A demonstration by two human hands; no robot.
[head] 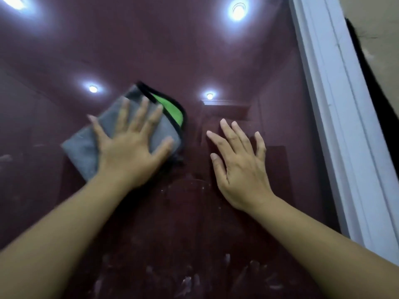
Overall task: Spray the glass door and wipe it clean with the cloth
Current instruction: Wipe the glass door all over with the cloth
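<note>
From the head camera, the left hand lies flat with fingers spread, pressing the grey-and-green cloth against the glass door, its long axis slanting from lower left to upper right. The right hand rests open and empty on the pane just right of the cloth. Smears show on the glass nearer the person, so the left hand seems best placed to wipe downward.

Glossy, mirror-smooth glass door, dark maroon, throwing back bright reflections of ceiling lights — dulled lower down by pale smears and specks. Soft matt cloth, grey and fuzzy like microfibre, folded back to a bright green face, edged in black stitched binding. White door frame — smooth, painted, faintly satin. Beige wall beyond, matt and slightly rough.
</note>
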